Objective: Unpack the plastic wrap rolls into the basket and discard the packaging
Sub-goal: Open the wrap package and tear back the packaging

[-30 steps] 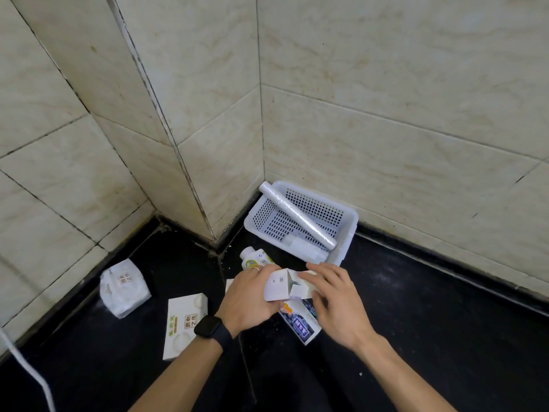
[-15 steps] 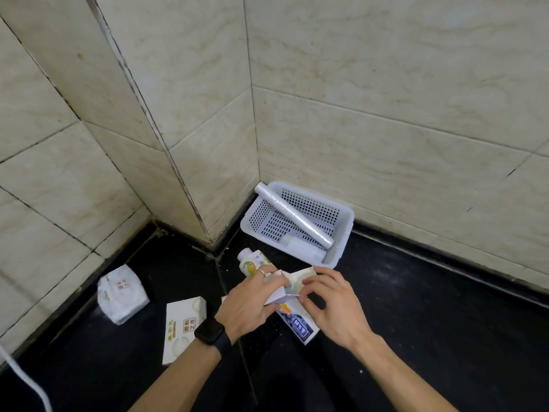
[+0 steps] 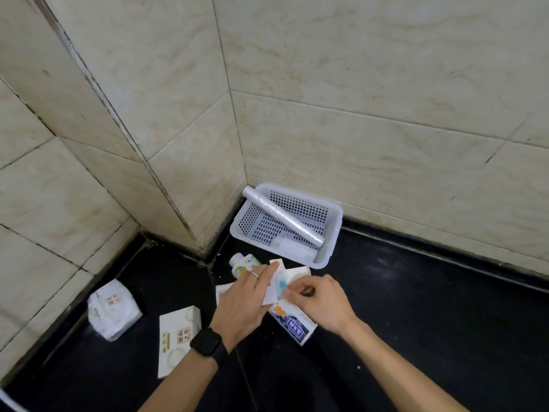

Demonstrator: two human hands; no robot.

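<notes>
Just in front of the basket (image 3: pixel 332 239), your left hand (image 3: pixel 243 298) has its grip clasped around the white wrap box (image 3: pixel 277 288), while your right hand (image 3: pixel 319 298) pinches its opened flap. One plastic wrap roll (image 3: pixel 282 217) lies diagonally inside the basket

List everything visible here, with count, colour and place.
basket: one, white, floor corner against the wall
plastic wrap roll: one, clear-white, lying diagonally in the basket
small block: one, white, basket's near end
bottle: one, white with green label, floor before the basket
carton: one, white, open between both hands
printed box: one, white and dark blue, floor under the hands
flat box: one, white with green print, floor beside the left forearm
wrapped pack: one, white, floor far left
watch: one, black, left wrist
left hand: holds the carton
right hand: pinches the carton's flap
</notes>
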